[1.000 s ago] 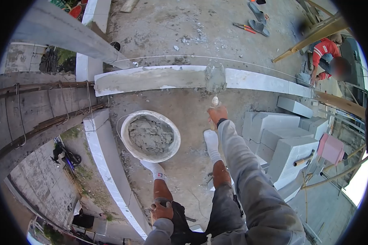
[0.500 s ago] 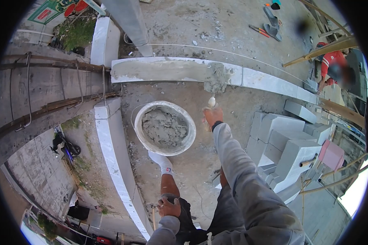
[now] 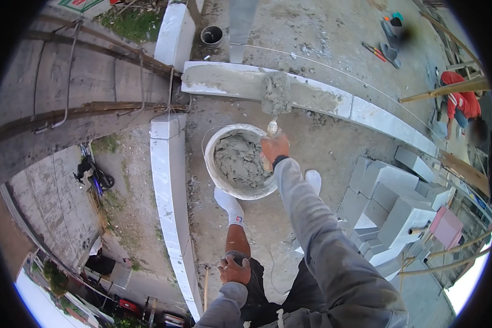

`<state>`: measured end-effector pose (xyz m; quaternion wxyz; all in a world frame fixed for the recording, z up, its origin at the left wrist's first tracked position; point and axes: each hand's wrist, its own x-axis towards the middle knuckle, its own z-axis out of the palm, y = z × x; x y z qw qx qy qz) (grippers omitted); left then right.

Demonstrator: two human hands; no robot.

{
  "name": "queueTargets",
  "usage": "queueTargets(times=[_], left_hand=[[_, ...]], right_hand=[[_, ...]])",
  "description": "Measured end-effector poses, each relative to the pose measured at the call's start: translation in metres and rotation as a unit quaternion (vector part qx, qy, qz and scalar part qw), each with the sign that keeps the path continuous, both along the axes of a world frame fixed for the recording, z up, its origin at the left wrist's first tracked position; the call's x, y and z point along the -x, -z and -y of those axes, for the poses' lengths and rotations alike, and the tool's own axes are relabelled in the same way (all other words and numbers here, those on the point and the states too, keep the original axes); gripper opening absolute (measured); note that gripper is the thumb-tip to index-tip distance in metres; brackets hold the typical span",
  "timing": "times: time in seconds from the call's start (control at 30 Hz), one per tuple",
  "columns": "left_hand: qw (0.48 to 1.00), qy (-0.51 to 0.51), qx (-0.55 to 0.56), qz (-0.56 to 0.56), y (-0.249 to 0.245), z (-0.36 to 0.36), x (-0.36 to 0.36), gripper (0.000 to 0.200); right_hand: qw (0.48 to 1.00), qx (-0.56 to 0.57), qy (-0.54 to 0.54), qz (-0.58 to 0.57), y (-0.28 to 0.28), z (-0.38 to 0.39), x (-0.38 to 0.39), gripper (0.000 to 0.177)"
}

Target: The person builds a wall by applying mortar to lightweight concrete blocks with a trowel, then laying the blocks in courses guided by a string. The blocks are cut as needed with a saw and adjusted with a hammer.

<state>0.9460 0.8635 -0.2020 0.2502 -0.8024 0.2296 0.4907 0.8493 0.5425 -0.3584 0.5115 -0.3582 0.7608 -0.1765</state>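
My right hand (image 3: 275,146) is closed around the handle of a trowel (image 3: 276,94). The mortar-coated blade rests on the wet mortar layer (image 3: 320,97) along the top of a white block wall (image 3: 217,92). Just left of my right hand, a round white bucket (image 3: 209,160) holds grey mortar (image 3: 236,159), its far right rim partly behind my wrist. My left hand (image 3: 235,270) rests on my left knee, fingers loosely bent and apart, with nothing seen in it.
White blocks (image 3: 396,186) are stacked at right. A string (image 3: 333,68) runs beyond the wall. Another low block wall (image 3: 169,180) stands at left. A person in red (image 3: 464,104) crouches at far right. A dark bucket (image 3: 211,35) and pliers (image 3: 374,52) lie beyond the wall.
The trowel has moved left along the wall top, and mortar now covers the stretch to its right that was partly bare. My view has shifted, and my left hand stays on the knee.
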Motion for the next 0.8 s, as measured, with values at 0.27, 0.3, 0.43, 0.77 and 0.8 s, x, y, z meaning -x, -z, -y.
queueTargets(times=[0.27, 0.3, 0.43, 0.77, 0.8], left_hand=[[1.0, -0.019, 0.001, 0.012, -0.004, -0.006, 0.008, 0.064], [1.0, -0.022, 0.004, 0.014, -0.002, -0.005, 0.011, 0.065], [0.999, -0.019, 0.012, 0.025, -0.001, -0.007, 0.022, 0.066], [1.0, -0.02, -0.017, 0.012, -0.008, -0.008, 0.031, 0.068], [1.0, -0.019, -0.007, 0.016, -0.003, -0.003, 0.03, 0.068]], right_hand=[[0.983, -0.068, -0.082, 0.151, -0.029, -0.001, 0.043, 0.027], [0.981, -0.089, -0.106, 0.139, -0.048, -0.008, 0.044, 0.028], [0.946, 0.12, -0.265, -0.142, -0.078, -0.084, 0.053, 0.034], [0.925, 0.0, -0.3, -0.232, -0.048, -0.124, 0.124, 0.06], [0.924, 0.084, -0.258, -0.27, -0.03, -0.117, 0.141, 0.053]])
